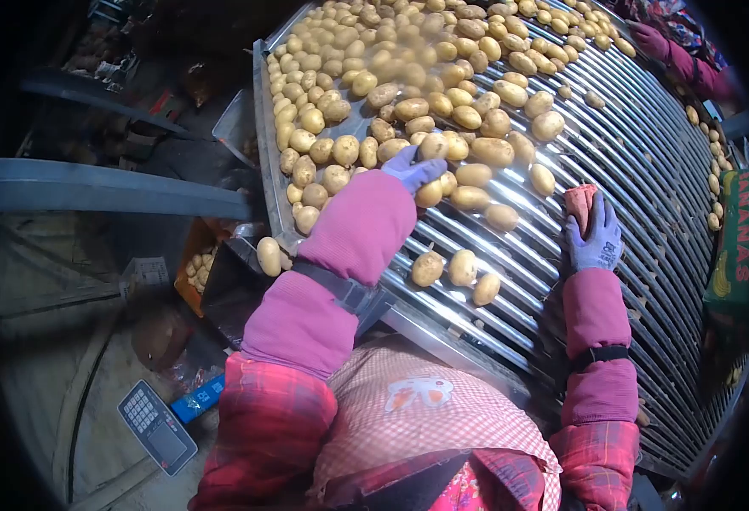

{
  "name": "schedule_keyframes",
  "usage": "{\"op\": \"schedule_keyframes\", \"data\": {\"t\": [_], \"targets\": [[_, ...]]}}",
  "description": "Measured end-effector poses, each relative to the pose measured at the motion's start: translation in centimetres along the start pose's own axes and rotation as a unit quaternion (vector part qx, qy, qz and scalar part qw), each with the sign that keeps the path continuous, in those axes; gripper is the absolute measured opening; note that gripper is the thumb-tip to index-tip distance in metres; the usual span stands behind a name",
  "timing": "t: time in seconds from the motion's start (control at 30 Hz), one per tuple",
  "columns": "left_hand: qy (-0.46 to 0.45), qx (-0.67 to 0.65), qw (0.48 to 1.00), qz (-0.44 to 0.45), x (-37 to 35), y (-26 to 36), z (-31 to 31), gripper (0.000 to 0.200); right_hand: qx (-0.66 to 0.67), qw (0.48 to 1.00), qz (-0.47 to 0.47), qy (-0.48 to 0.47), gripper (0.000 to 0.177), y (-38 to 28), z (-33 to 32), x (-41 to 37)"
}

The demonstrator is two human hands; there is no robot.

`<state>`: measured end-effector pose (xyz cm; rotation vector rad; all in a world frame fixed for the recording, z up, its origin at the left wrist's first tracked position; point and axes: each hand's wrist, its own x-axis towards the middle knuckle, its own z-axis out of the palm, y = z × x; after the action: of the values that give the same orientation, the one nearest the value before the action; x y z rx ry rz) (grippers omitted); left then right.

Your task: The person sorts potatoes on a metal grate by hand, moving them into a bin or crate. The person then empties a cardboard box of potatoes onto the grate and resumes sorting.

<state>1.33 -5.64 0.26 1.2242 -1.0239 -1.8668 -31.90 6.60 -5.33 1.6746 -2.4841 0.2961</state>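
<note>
My left hand (413, 170), in a lavender glove, reaches into the near edge of the potato pile. Its fingers are closed about a potato (432, 146), with other potatoes (472, 175) close on both sides. On the right, my gloved right hand (597, 236) is wrapped round a reddish-pink chunky piece (579, 203), its kind unclear, low over the metal rollers (553, 255). Three loose potatoes (463, 267) lie on the rollers between my forearms.
A metal side rail (265, 128) borders the sorting table on the left. Another person's gloved hand (649, 41) is at the far right edge. A green banana box (736, 238) stands at right. Lower left are a scale display (158, 427) and an orange crate (189, 264) holding potatoes.
</note>
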Motion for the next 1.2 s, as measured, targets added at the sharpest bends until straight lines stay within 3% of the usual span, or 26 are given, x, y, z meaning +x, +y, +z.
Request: {"op": "schedule_keyframes", "data": {"t": [0.03,0.1,0.17,0.23,0.3,0.33,0.37,0.47,0.53,0.57,0.63,0.67,0.7,0.77,0.8,0.83,0.9,1.03,1.13,1.17,1.2], "targets": [[-0.012,0.067,0.997,0.048,0.7,-0.6,0.2,0.046,-0.003,1.0,0.003,0.0,0.078,-0.1,-0.2,0.0],[0.003,0.061,0.998,0.022,0.1,-0.8,0.2,0.047,-0.004,1.0,0.009,-0.004,0.078,-0.5,-0.5,-0.1],[0.023,-0.008,0.993,-0.118,-1.7,0.4,-0.4,0.041,-0.001,1.0,0.005,-0.001,0.078,0.1,0.1,-0.1],[0.076,-0.06,0.988,-0.124,-2.4,-0.3,-1.4,0.044,0.018,1.0,-0.005,0.017,0.077,0.2,0.5,-0.1],[-0.039,-0.316,0.94,-0.122,-3.7,-1.7,-4.2,0.049,0.015,1.0,-0.003,0.017,0.073,0.2,0.5,-0.1],[-0.047,-0.298,0.949,-0.09,-6.0,0.1,-4.1,0.055,0.019,0.999,-0.013,0.025,0.073,0.4,0.6,0.1],[-0.123,-0.343,0.929,-0.063,-6.3,-0.3,-5.5,0.051,0.025,0.999,-0.026,0.03,0.072,0.8,1.0,0.3],[-0.149,-0.382,0.912,0.007,-10.1,1.5,-7.4,0.049,0.031,0.998,-0.037,0.031,0.07,0.8,0.9,0.3],[-0.065,-0.36,0.916,0.163,-12.4,2.5,-8.0,0.044,0.023,0.999,-0.038,0.017,0.07,0.8,0.8,0.6],[-0.128,-0.352,0.895,0.242,-10.8,0.4,-10.2,0.024,0.026,0.999,-0.045,0.014,0.07,0.8,0.7,0.7],[-0.117,-0.159,0.952,0.235,-14.8,2.1,-12.6,0.018,0.027,0.999,-0.04,-0.001,0.069,1.0,0.6,0.8],[-0.139,-0.271,0.892,0.334,-16.5,3.0,-12.4,0.024,0.025,0.997,-0.063,0.022,0.069,2.0,1.5,1.0],[-0.116,-0.357,0.893,0.247,-18.3,0.2,-15.6,0.028,0.026,0.995,-0.086,0.04,0.068,2.3,1.9,1.2],[-0.117,-0.452,0.865,0.184,-21.6,-1.8,-18.9,0.043,0.005,0.998,-0.054,0.012,0.068,2.1,1.6,1.2],[-0.019,-0.472,0.863,0.178,-22.9,-3.2,-20.0,0.047,0.012,0.996,-0.078,0.03,0.068,3.3,2.6,1.7],[-0.072,-0.507,0.84,0.178,-23.7,-2.5,-20.2,0.051,-0.008,0.996,-0.083,0.031,0.067,3.6,2.8,1.6],[0.073,-0.455,0.871,0.167,-25.5,-3.1,-20.6,0.053,-0.014,0.997,-0.073,0.031,0.067,3.9,3.0,1.7],[0.023,-0.401,0.904,0.147,-28.0,-6.1,-24.4,0.056,-0.035,0.996,-0.079,0.026,0.067,4.2,3.1,1.9],[0.217,-0.311,0.923,0.055,-29.1,-8.7,-25.5,0.054,-0.035,0.997,-0.059,0.019,0.069,3.3,2.6,1.8],[0.177,-0.342,0.922,0.026,-29.4,-12.0,-27.6,0.052,-0.016,0.996,-0.079,0.028,0.069,3.8,3.0,1.8],[0.127,-0.375,0.918,-0.008,-29.5,-14.7,-29.7,0.05,-0.001,0.999,-0.031,-0.027,0.069,1.7,1.2,1.6]]}}
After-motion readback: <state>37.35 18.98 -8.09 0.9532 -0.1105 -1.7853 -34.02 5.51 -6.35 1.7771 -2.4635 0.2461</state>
